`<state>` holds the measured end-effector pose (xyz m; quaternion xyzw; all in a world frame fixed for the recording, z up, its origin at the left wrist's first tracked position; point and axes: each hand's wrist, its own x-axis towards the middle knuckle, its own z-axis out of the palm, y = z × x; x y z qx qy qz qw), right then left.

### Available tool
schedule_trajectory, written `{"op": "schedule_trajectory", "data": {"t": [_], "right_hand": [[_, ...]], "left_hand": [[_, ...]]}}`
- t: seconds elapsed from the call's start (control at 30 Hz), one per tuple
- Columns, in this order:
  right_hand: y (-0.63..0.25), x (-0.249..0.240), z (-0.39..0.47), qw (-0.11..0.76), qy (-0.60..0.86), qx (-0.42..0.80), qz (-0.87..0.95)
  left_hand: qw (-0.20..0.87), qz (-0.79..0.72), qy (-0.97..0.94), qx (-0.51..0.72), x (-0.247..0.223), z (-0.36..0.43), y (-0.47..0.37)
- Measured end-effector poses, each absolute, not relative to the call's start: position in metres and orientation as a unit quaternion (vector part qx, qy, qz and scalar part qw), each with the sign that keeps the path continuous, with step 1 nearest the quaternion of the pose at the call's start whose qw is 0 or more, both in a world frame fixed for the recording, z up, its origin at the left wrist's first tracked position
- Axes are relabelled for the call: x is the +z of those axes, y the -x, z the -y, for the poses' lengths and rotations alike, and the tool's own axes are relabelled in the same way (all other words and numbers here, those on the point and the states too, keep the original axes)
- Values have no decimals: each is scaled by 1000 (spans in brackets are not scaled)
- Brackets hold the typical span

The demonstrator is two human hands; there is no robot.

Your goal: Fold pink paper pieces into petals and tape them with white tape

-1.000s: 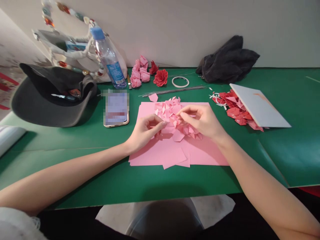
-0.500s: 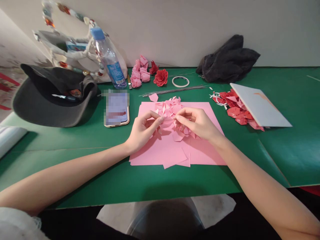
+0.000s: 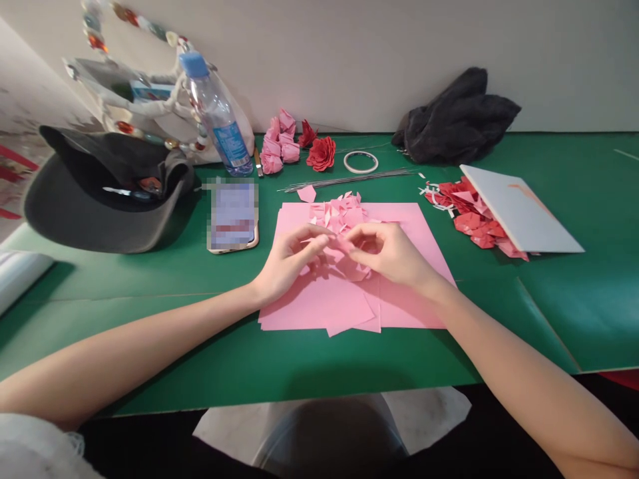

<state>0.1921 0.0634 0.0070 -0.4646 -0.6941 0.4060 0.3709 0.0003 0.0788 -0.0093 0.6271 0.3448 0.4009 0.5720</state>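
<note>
Between my two hands is a small piece of pink paper (image 3: 341, 244). My left hand (image 3: 294, 258) pinches its left side between thumb and forefinger. On the other side my right hand (image 3: 392, 255) is closed on it, with thumb and fingertips together. Just behind and below the hands lies a heap of pink paper pieces (image 3: 344, 209), partly hidden by the fingers. Under all this are large pink sheets (image 3: 309, 309), with smaller pink cut pieces (image 3: 352, 318) near their front edge.
Behind the sheets lie thin wires (image 3: 349, 179), a tape roll (image 3: 361, 161), pink paper flowers (image 3: 279, 146) and a red paper flower (image 3: 321, 154). A phone (image 3: 233, 216), a bottle (image 3: 219, 120) and a cap (image 3: 104, 193) stand left. At right, red paper pieces (image 3: 474, 226) lie partly under a white board (image 3: 522, 209).
My right hand has shifted slightly down and its fingers are curled closer round the paper piece, which now tilts between the hands. The left hand has barely moved.
</note>
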Motion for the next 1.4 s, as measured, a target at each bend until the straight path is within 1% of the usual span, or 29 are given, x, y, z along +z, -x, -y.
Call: {"op": "schedule_trajectory", "data": {"t": [0.13,0.2,0.3,0.4,0.53,0.63,0.73,0.83,0.87,0.9,0.93,1.0,1.03,1.1,1.2,1.3,1.4], "right_hand": [[-194,9,-64,394,461,397,689],[-195,9,-65,391,461,404,687],[-195,7,-64,356,462,407,703],[-193,6,-63,330,475,379,722],[-192,9,-62,373,480,394,690],[-193,8,-64,372,478,404,686],[-199,6,-68,364,499,370,694],[-207,9,-71,421,516,308,679],[-209,12,-70,436,507,304,678],[-209,15,-68,434,487,320,687],[-208,19,-66,403,461,351,708],[-202,25,-59,280,398,424,764],[-198,28,-55,216,371,446,786],[-191,30,-50,132,347,455,810],[-185,26,-48,72,350,441,824],[-187,21,-49,27,348,461,816],[-188,19,-49,17,348,472,810]], "left_hand": [[534,-375,-642,402,-10,-79,0],[531,-386,-634,409,-11,-80,0],[539,-379,-624,419,-11,-80,1],[547,-365,-623,424,-11,-80,1],[565,-351,-629,403,-11,-79,0],[547,-373,-631,405,-13,-80,0],[557,-372,-621,408,-15,-82,0],[579,-363,-595,424,-16,-84,1],[585,-364,-586,428,-16,-85,0],[590,-366,-579,429,-16,-86,0],[594,-368,-574,427,-16,-86,0],[598,-375,-573,415,-15,-85,-1],[596,-378,-577,410,-14,-85,-1],[587,-385,-590,399,-12,-84,0],[577,-387,-607,386,-10,-84,0],[567,-388,-614,390,-8,-83,0],[562,-386,-618,392,-7,-82,-1]]}}
